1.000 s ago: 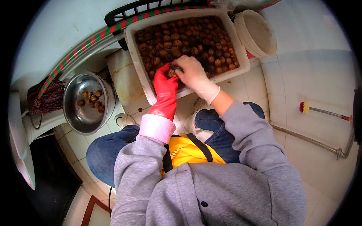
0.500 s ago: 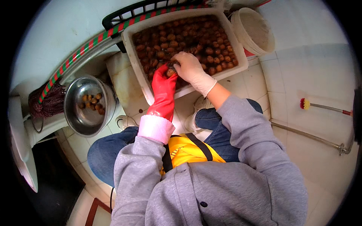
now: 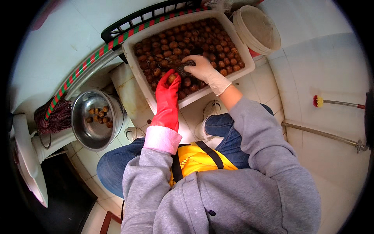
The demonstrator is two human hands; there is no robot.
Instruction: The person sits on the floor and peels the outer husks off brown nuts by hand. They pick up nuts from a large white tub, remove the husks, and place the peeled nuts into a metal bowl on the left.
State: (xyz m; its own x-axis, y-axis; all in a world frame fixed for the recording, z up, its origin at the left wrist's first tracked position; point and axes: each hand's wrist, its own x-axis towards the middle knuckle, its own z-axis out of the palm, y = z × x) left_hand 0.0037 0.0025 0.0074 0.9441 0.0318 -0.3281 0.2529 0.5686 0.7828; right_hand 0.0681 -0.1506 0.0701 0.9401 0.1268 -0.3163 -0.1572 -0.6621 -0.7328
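white tub [image 3: 141,76] of wet walnuts [image 3: 177,51]; red-gloved left hand [image 3: 167,91] and pale-gloved right hand [image 3: 204,71] at its near edge; dark scouring pad [image 3: 186,69], gripped by right fingers; one walnut [image 3: 172,79], left of pad, clamped in left fingers. step, seemingly: scrubbing; next calls for turning that walnut. pad's outline blurs; right fingertips are partly hidden.

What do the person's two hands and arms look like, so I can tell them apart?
The left hand wears a smooth, glossy red glove with a fluffy pink cuff pulled over a grey sleeve. The right hand wears a thin, pale glove ending at the wrist; its grey sleeve stops short, leaving some forearm bare.
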